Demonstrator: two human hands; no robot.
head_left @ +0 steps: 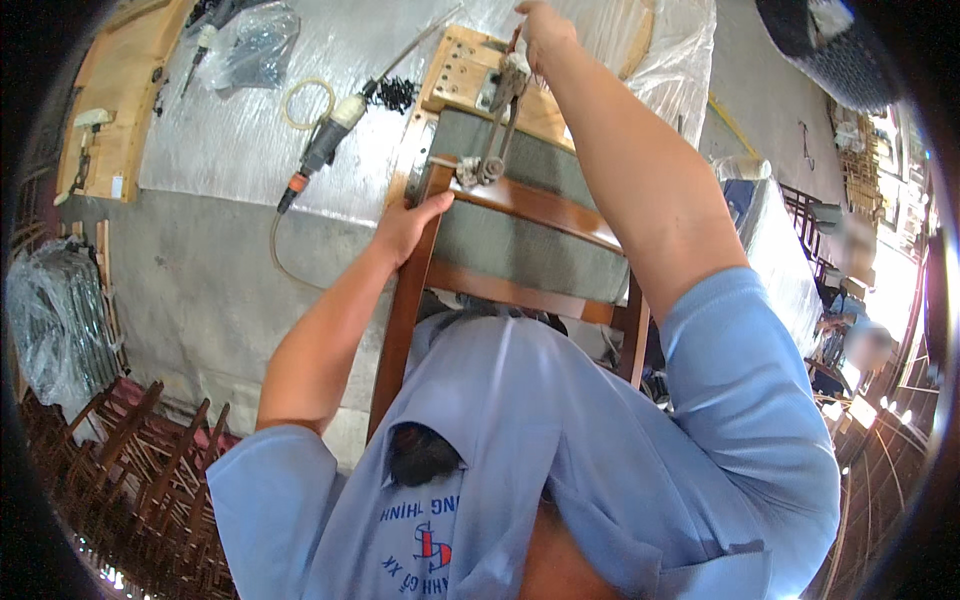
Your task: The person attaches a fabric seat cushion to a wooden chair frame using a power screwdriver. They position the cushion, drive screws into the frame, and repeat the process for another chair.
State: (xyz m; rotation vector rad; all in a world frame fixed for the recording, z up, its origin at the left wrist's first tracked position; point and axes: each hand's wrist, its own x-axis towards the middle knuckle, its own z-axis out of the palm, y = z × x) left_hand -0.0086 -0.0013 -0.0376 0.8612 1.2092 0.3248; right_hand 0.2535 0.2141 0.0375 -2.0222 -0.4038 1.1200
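Observation:
A brown varnished wooden frame (400,330), like part of a chair, lies in front of me with its two crosspieces running left to right. My left hand (405,228) is wrapped round its left upright near the upper corner, thumb on top. Above that corner a metal toggle clamp (488,170) reaches down to the upper crosspiece. My right hand (549,42) is closed at the far end of the clamp, around its reddish handle; some fingers are hidden. The clamp is mounted on a light wooden jig (466,68) with drilled holes, beside a grey padded-looking block (480,240).
To the left, a power screwdriver (335,135) with a cable lies on a plastic-covered table (225,150), near a yellowish ring (307,104) and a pile of dark screws (397,94). Another wooden jig (115,110) stands far left. Wrapped frames (65,310) and stacked brown wood (150,470) are lower left.

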